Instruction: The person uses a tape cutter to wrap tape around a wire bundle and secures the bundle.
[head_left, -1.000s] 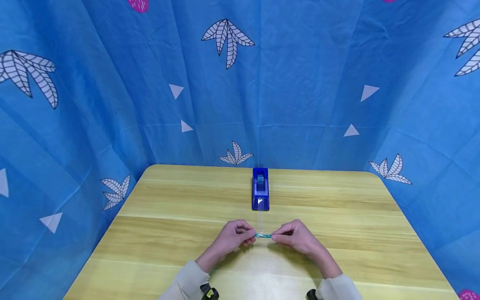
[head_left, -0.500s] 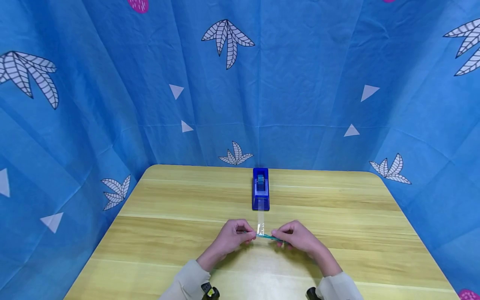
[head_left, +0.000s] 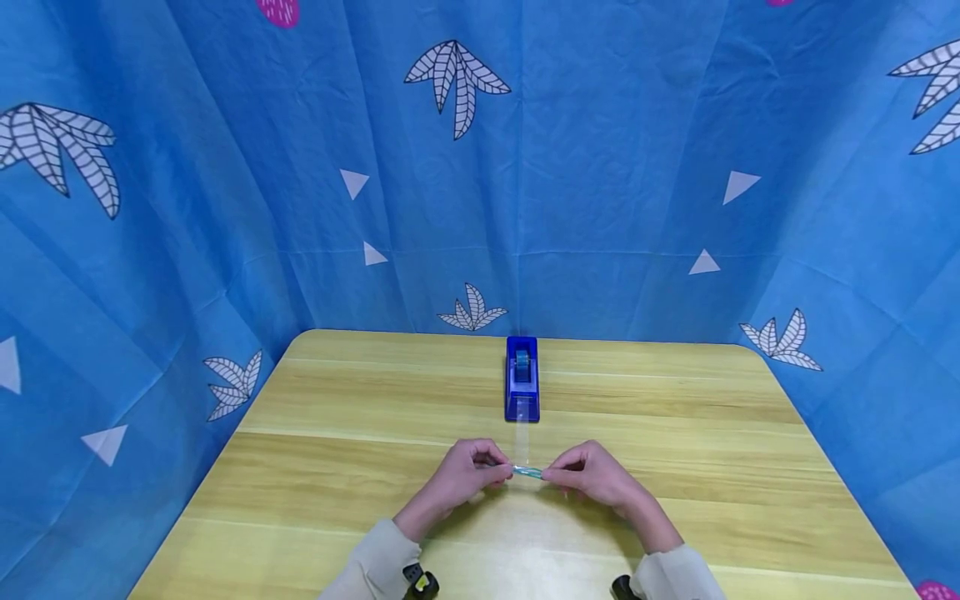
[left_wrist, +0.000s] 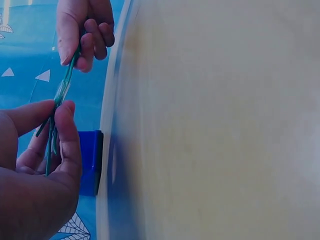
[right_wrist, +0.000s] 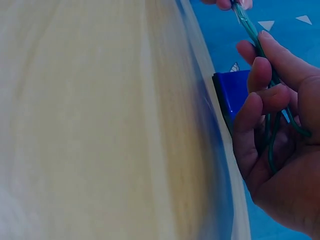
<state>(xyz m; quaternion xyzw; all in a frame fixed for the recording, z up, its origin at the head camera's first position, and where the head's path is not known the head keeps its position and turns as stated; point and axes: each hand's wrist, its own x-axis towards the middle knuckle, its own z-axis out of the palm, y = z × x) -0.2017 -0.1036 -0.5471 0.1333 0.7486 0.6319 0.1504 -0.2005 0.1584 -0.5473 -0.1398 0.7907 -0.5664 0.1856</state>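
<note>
A left hand point(head_left: 472, 469) and a right hand point(head_left: 591, 475) are holding green wires point(head_left: 527, 472) over a table point(head_left: 337, 467).
The left hand is pinching them, ends poking past its grip; between the hands, clear tape point(head_left: 522, 440) is meeting the wires and running back to a blue dispenser point(head_left: 522, 385); the right hand is pinching their other side, ends trailing by its palm.

Pale wood-grain tabletop point(head_left: 675, 417). Blue curtain point(head_left: 615, 125) behind and at both sides, printed with white leaves point(head_left: 465, 82), pale triangles point(head_left: 739, 185), pink patches point(head_left: 280, 10).
</note>
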